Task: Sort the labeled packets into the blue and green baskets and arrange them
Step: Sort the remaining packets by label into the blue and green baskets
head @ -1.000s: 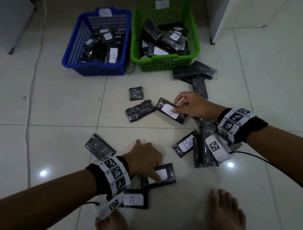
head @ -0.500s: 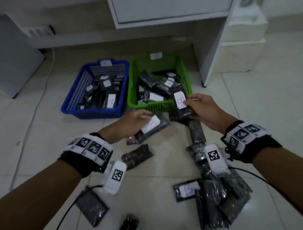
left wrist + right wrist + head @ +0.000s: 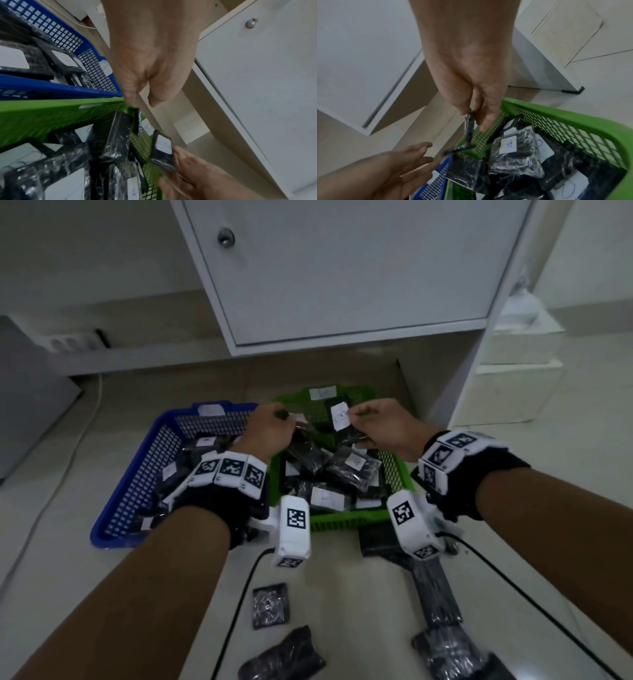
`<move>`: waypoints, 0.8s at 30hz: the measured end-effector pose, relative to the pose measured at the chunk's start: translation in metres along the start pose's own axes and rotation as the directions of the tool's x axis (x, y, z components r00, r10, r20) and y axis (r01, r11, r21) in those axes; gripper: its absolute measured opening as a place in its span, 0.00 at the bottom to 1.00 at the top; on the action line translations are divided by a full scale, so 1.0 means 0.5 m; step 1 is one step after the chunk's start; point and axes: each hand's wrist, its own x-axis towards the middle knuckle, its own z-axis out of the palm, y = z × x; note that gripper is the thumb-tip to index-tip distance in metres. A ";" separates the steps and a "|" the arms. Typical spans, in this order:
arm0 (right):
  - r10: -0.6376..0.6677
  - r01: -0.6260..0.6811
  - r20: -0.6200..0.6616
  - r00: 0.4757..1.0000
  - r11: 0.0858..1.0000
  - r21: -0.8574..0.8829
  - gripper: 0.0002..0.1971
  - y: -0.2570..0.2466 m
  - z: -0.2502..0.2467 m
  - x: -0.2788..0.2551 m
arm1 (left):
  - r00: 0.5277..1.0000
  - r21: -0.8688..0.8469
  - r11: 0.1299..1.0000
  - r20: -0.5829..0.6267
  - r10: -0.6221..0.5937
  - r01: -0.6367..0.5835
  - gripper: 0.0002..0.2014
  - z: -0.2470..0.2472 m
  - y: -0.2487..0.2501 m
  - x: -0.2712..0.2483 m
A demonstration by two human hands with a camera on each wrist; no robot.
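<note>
Black packets (image 3: 352, 469) filling green basket (image 3: 397, 474)

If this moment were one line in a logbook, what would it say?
left hand: holds packet | right hand: pinches labeled packet | place: above green basket | blue basket: beside

- Blue basket (image 3: 96, 70): white tag (image 3: 106, 67) on its end wall read "A".
- Green basket (image 3: 42, 116): white tag (image 3: 148, 127) on its end wall read "B".
- Remaining packet labels were not legible.
</note>
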 end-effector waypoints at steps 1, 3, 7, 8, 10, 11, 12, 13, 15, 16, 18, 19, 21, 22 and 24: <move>-0.005 0.006 0.015 1.000 0.997 -0.080 0.11 0.007 0.004 0.011 | 1.000 0.028 1.000 -0.022 0.015 -0.014 0.16 0.004 -0.008 0.003; -0.026 0.038 0.055 0.998 0.969 -0.245 0.13 0.025 0.007 0.018 | 0.991 0.034 0.997 -0.111 0.074 -0.070 0.16 0.008 -0.017 -0.011; -0.178 0.202 0.097 0.979 0.901 -0.384 0.09 0.055 -0.006 -0.027 | 0.950 0.118 0.957 -0.135 0.281 -0.267 0.10 -0.006 -0.045 -0.072; -0.208 0.236 0.112 0.972 0.877 -0.418 0.07 0.061 -0.010 -0.053 | 0.939 0.153 0.939 -0.112 0.325 -0.307 0.09 -0.013 -0.057 -0.095; -0.241 0.297 0.175 0.954 0.819 -0.491 0.06 0.070 -0.019 -0.109 | 0.929 0.218 0.911 -0.040 0.367 -0.350 0.06 -0.028 -0.077 -0.138; -0.231 0.308 0.209 0.950 0.805 -0.507 0.07 0.078 -0.024 -0.135 | 0.929 0.249 0.899 0.008 0.370 -0.360 0.05 -0.033 -0.085 -0.160; -0.212 0.314 0.249 0.945 0.799 -0.513 0.08 0.083 -0.028 -0.164 | 0.932 0.279 0.891 0.054 0.359 -0.359 0.04 -0.039 -0.094 -0.184; -0.183 0.313 0.286 0.941 0.793 -0.523 0.09 0.098 -0.026 -0.202 | 0.936 0.300 0.887 0.101 0.337 -0.352 0.04 -0.043 -0.111 -0.218; -0.158 0.338 0.345 0.925 0.757 -0.560 0.10 0.122 -0.023 -0.269 | 0.939 0.339 0.878 0.188 0.287 -0.337 0.05 -0.048 -0.141 -0.275; -0.139 0.344 0.371 0.918 0.746 -0.570 0.10 0.139 -0.020 -0.298 | 0.932 0.360 0.870 0.258 0.255 -0.337 0.06 -0.047 -0.155 -0.302; -0.072 0.340 0.433 0.898 0.740 -0.581 0.10 0.181 0.000 -0.363 | 0.885 0.423 0.826 0.429 0.180 -0.372 0.08 -0.034 -0.199 -0.367; -0.034 0.339 0.465 0.884 0.733 -0.590 0.10 0.204 0.009 -0.386 | 0.845 0.461 0.784 0.516 0.144 -0.415 0.09 -0.024 -0.219 -0.394; 0.063 0.326 0.511 0.857 0.703 -0.633 0.12 0.250 0.031 -0.429 | 0.753 0.511 0.699 0.655 0.061 -0.501 0.10 -0.007 -0.255 -0.459; 0.118 0.320 0.530 0.840 0.680 -0.660 0.14 0.270 0.041 -0.446 | 0.705 0.519 0.670 0.710 0.008 -0.530 0.09 -0.001 -0.267 -0.494; 0.191 0.333 0.563 0.804 0.639 -0.694 0.18 0.303 0.065 -0.478 | 0.608 0.539 0.614 0.785 -0.118 -0.576 0.13 0.008 -0.285 -0.567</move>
